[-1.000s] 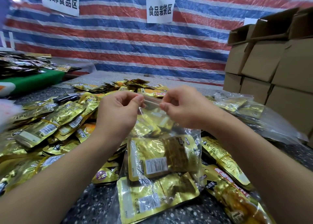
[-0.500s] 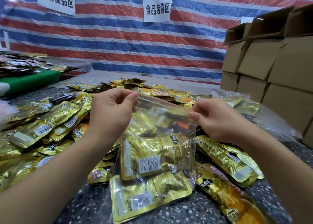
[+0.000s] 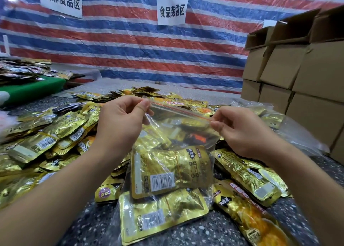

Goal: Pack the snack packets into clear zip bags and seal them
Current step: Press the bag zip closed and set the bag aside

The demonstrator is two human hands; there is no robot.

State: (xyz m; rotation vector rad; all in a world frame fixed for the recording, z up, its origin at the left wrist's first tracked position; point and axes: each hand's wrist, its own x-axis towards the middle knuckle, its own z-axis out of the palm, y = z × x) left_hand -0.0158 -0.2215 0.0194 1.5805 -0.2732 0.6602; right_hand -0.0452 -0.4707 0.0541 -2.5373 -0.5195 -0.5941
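the fingers (image 3: pixel 144 104) of the left hand (image 3: pixel 121 123) pinch the left end of the red zip strip (image 3: pixel 178 110), and the fingers of the right hand (image 3: pixel 240 130) pinch its right end, so the strip runs taut between them. the clear zip bag (image 3: pixel 163 171) hangs from that strip above the speckled surface (image 3: pixel 186 232), its lower part resting there. inside it lie two gold snack packets (image 3: pixel 171 173), one overlapping the other, barcodes facing up. whether the seal is pressed fully closed along its length cannot be told. loose gold packets (image 3: pixel 46 139) are heaped on the surface to the left and behind the bag, with more to the right (image 3: pixel 247 173). stacked cardboard boxes (image 3: pixel 297 78) stand at the right. a red, white and blue striped tarp (image 3: pixel 130 50) hangs behind, carrying two white paper signs (image 3: pixel 172 10).
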